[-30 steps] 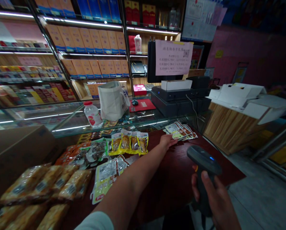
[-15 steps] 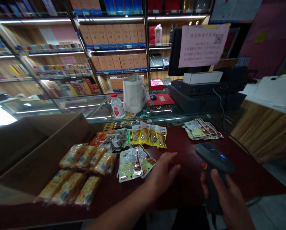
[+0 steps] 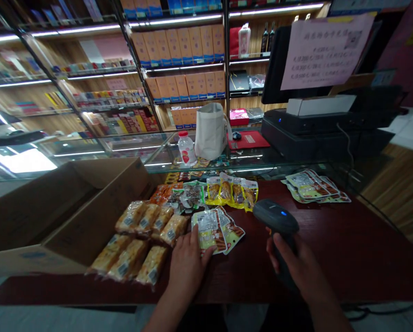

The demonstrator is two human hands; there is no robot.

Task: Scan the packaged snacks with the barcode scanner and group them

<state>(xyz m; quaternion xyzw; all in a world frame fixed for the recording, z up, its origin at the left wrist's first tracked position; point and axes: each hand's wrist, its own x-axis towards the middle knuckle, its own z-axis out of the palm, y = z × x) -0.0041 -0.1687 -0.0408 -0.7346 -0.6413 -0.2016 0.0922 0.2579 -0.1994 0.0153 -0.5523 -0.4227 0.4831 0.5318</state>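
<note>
My right hand (image 3: 298,267) is wrapped round the grip of a dark barcode scanner (image 3: 275,219), whose blue light is on. The scanner's head points left, over the counter. My left hand (image 3: 187,260) rests at the lower left edge of a few flat green-and-white snack packets (image 3: 209,228). Its forefinger and thumb are spread over the top packet, which lies flat. Directly left of that hand sit several clear-wrapped pastry bars (image 3: 128,258) with barcode labels. Yellow-edged snack pouches (image 3: 230,191) lie just behind the packets.
An open cardboard box (image 3: 85,221) stands at left on the dark red counter (image 3: 331,258). More green packets (image 3: 313,185) lie at back right. Behind are a glass counter with a red-capped bottle (image 3: 186,150), a white bag (image 3: 209,131), and a monitor (image 3: 275,69).
My left hand has gone left from bare counter to the green packets and now touches them. The scanner has shifted left in my right hand. The view has turned slightly.
</note>
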